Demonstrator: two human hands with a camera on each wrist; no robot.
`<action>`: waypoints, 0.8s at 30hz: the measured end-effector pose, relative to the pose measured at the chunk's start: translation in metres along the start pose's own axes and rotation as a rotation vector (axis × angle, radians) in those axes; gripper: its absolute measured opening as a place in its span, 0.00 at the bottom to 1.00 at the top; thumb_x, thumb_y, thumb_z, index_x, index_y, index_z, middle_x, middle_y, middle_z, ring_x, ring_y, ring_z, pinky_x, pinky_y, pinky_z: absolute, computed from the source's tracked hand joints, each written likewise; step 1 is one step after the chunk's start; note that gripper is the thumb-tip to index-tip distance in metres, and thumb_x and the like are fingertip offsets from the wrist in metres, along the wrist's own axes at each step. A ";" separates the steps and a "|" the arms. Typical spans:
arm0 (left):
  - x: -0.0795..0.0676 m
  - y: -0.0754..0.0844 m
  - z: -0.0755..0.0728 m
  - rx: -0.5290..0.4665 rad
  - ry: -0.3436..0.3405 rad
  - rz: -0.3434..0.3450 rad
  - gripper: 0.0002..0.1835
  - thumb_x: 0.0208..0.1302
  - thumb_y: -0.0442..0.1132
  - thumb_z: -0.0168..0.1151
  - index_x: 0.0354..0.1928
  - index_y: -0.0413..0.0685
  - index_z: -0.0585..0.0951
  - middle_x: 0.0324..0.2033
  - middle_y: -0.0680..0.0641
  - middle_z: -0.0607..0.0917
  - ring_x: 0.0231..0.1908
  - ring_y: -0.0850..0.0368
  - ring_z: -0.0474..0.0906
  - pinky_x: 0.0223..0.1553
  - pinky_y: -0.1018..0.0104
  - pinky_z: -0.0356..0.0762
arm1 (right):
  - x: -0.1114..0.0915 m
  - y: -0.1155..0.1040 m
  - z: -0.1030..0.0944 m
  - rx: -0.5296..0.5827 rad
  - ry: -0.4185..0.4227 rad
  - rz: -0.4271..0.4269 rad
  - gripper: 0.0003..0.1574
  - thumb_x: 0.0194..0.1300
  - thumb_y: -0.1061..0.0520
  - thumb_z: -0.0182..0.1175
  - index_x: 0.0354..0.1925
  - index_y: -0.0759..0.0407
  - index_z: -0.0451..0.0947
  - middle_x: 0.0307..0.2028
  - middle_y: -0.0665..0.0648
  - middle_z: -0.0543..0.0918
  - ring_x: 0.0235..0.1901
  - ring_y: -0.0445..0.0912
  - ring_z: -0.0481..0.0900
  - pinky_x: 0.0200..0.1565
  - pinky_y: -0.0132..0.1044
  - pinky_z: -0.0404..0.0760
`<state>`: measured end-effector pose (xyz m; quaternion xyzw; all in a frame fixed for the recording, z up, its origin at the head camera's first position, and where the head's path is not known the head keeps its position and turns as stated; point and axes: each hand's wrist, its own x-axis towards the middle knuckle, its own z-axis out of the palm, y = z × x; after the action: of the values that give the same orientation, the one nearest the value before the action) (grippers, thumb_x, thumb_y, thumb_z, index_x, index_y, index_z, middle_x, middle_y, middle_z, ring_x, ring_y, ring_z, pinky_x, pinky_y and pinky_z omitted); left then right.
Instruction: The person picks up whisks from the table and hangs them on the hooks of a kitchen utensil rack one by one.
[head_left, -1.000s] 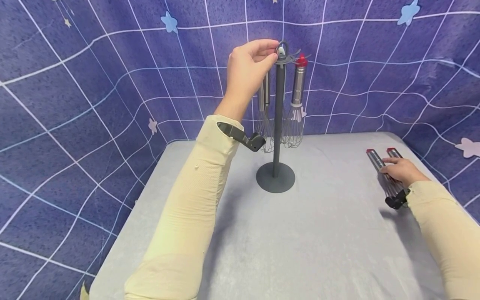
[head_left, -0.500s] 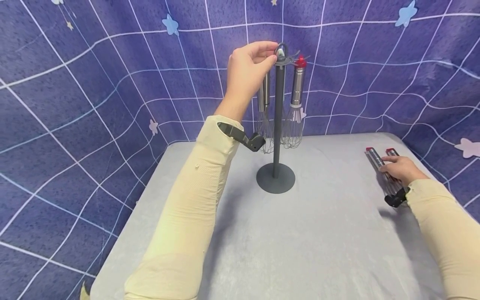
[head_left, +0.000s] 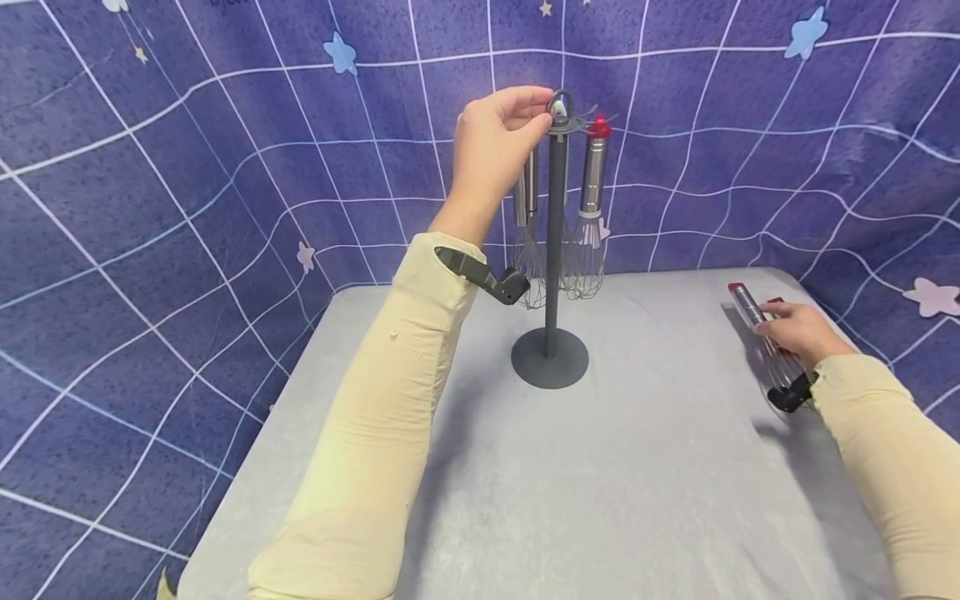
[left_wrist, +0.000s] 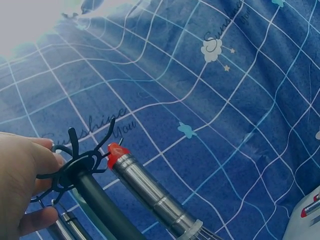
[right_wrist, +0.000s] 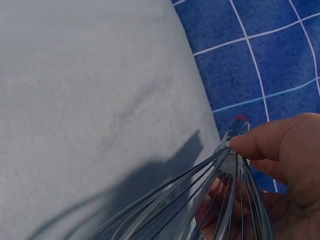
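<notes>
My left hand (head_left: 491,142) pinches the loop at the top of a dark grey utensil stand (head_left: 554,242), thumb at the hook ring. A red-capped steel whisk (head_left: 593,175) hangs from a hook on its right side; in the left wrist view the red cap (left_wrist: 118,152) sits right beside the hooks. More steel utensils (head_left: 521,196) hang on the left, partly behind the hand. At the table's right, my right hand (head_left: 801,332) pinches another red-capped whisk (head_left: 745,302) where handle meets wires. The right wrist view shows its wires (right_wrist: 195,200) fanning toward the camera above a shadow.
Another red-capped utensil (head_left: 775,301) lies on the table behind the right hand, mostly hidden. The grey table (head_left: 637,467) ends at a blue gridded curtain (head_left: 712,167) at the back and sides. The stand's round base (head_left: 550,371) rests on the table.
The right hand has lifted its whisk: the handle's red end has risen and its shadow has separated from it. The left hand still holds the stand's top.
</notes>
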<state>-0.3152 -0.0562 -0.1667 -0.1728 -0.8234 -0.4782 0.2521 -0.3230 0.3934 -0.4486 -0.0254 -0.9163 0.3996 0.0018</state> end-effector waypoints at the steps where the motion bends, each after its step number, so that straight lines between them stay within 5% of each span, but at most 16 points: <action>1: 0.000 0.000 0.000 0.000 0.001 0.001 0.13 0.65 0.40 0.71 0.51 0.55 0.88 0.45 0.57 0.90 0.44 0.68 0.86 0.52 0.78 0.74 | 0.000 -0.001 0.000 0.001 -0.002 -0.001 0.38 0.65 0.64 0.59 0.69 0.78 0.61 0.49 0.79 0.73 0.28 0.46 0.76 0.28 0.38 0.79; 14: 0.001 -0.002 0.001 -0.002 0.000 0.015 0.13 0.65 0.40 0.71 0.51 0.55 0.88 0.45 0.57 0.90 0.44 0.68 0.86 0.52 0.78 0.74 | -0.002 -0.011 0.000 0.046 -0.010 -0.046 0.37 0.67 0.64 0.57 0.70 0.77 0.60 0.55 0.76 0.73 0.29 0.38 0.75 0.30 0.36 0.79; 24: -0.001 -0.002 0.000 0.011 0.009 0.022 0.13 0.66 0.40 0.70 0.52 0.54 0.88 0.45 0.56 0.90 0.45 0.67 0.86 0.52 0.77 0.75 | -0.001 -0.019 -0.002 0.022 0.064 -0.097 0.33 0.66 0.65 0.58 0.67 0.77 0.65 0.54 0.80 0.74 0.29 0.30 0.74 0.28 0.33 0.81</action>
<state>-0.3157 -0.0567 -0.1687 -0.1783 -0.8230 -0.4715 0.2619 -0.3224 0.3826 -0.4333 0.0064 -0.9114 0.4083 0.0509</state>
